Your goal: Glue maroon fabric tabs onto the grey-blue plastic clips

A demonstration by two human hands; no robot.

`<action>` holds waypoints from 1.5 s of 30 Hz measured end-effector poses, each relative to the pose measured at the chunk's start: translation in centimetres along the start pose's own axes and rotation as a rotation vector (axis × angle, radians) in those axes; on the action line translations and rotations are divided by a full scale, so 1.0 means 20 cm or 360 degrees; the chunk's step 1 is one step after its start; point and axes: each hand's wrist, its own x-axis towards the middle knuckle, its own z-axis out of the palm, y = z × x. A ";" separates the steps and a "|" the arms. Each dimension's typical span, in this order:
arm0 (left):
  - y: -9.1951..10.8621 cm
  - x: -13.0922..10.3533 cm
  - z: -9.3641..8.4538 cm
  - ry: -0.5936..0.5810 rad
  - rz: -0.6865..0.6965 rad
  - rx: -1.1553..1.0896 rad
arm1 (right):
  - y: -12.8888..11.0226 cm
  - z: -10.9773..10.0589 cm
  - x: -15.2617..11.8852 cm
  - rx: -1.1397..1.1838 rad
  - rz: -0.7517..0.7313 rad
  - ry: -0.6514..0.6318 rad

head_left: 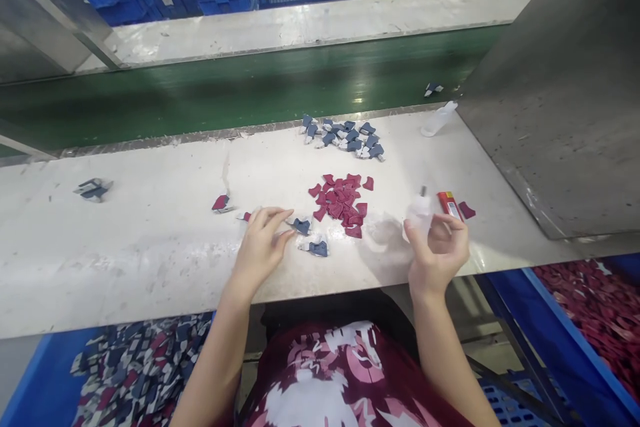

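- Dark-blue and pale-grey moulded piece (302,227), apparently plastic or rubber, lies at the fingertips of the left hand (265,240), near the middle of the white desk (165,233).
- Step in hand, as I judge it: positioning this piece with the bottle at the ready.
- Left grip: thumb and forefinger slightly apart around the piece's pale left end; I cannot tell whether they pinch it.
- Right grip: the right hand (440,247) has its fingers closed around a translucent white squeeze bottle (419,210), its narrow dark tip pointing up.
- The next move seems to call for a steady piece and, if the bottle is to be used, tipping its nozzle downward with care.
- In looks, the piece has a curved blue body with a recess and a pale narrow end; a similar blue-and-grey piece (318,249) lies just nearer and right.
- Small maroon curved pieces (340,200) lie heaped to its right.
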 end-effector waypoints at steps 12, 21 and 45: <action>-0.04 -0.01 0.04 0.0292 0.0525 0.0235 | 0.05 -0.03 0.03 -0.0798 0.0056 -0.0019; -0.05 -0.06 0.00 0.0658 0.0597 0.0154 | -0.02 0.05 -0.19 -0.1200 -0.0130 -0.0691; -0.02 -0.21 0.05 0.0453 0.0097 0.0120 | -0.02 0.10 -0.14 -0.1217 -0.0098 -0.0882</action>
